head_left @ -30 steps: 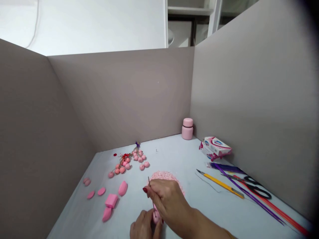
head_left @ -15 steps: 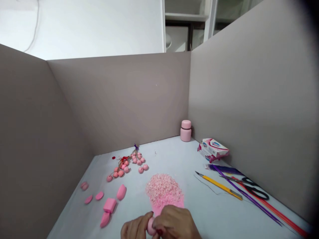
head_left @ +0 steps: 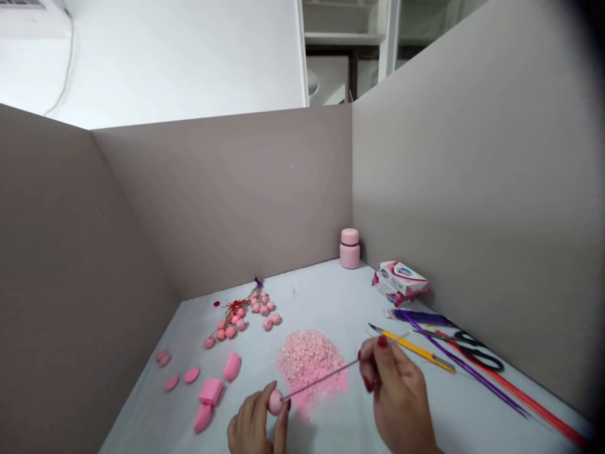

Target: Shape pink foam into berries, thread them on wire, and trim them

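The ball [head_left: 275, 402], at six o'clock in view, is pinched in the left hand [head_left: 253, 421]. At its three o'clock the right hand [head_left: 396, 388] grips a rod [head_left: 326, 378] meeting it; keeping that aimed through the middle should best avoid cracks.

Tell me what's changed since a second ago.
The right hand has moved right, its rod now slanting across instead of upright, tip at the ball; the crumbs it partly hid now show. The left hand still holds the ball; knife and scissors lie unmoved.
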Available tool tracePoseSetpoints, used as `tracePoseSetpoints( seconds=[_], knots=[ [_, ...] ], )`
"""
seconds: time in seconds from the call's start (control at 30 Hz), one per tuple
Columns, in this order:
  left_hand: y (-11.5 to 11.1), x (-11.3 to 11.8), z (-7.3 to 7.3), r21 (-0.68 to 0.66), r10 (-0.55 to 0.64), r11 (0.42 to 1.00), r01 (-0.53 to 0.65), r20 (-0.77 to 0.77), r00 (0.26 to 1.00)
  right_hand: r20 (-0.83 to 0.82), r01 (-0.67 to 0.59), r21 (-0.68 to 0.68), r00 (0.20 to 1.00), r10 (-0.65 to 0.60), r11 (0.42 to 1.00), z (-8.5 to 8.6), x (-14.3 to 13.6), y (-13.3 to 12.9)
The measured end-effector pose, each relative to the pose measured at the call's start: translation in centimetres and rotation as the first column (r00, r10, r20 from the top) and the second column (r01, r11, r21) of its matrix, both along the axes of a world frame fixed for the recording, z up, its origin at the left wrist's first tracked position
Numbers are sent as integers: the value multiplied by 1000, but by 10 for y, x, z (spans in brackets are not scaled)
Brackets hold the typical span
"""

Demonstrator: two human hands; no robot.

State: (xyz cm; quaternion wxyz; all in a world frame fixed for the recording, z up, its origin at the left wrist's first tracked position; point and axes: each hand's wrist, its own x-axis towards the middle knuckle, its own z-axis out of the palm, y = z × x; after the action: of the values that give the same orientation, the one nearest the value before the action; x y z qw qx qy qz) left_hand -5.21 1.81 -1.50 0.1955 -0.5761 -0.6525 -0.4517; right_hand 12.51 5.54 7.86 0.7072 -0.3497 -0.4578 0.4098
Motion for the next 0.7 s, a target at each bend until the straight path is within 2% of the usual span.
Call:
tracePoseSetpoints(
  seconds=[0.07, 0.13, 0.27, 0.4, 0.47, 0.6, 0.7],
  knots=[
    [3, -5, -8, -61, -29, 997, 39, 148, 989, -175, 19, -99, 984, -37, 995, 5, 14, 15],
    [5, -8, -13, -126, -30, 990, 68, 279, 960, -287, -14, -188, 957, -41, 982, 2, 26, 28],
    [4, -9, -11, -273, 57, 959, 80, 460, 886, -405, -72, -336, 911, -75, 939, -26, 43, 43],
    [3, -12, -4, -288, 88, 953, 94, 561, 823, -463, -103, -418, 879, -114, 902, -50, 53, 49],
    [3, -14, -3, -272, 115, 958, 96, 667, 736, -506, -142, -444, 855, -116, 885, -54, 56, 52],
    [5, -14, -7, -231, 147, 967, 107, 850, 506, -585, -227, -482, 803, -118, 846, -56, 61, 57],
    [3, -14, -11, -218, 139, 964, 149, 898, 418, -622, -273, -513, 771, -133, 814, -56, 62, 59]
  ],
)
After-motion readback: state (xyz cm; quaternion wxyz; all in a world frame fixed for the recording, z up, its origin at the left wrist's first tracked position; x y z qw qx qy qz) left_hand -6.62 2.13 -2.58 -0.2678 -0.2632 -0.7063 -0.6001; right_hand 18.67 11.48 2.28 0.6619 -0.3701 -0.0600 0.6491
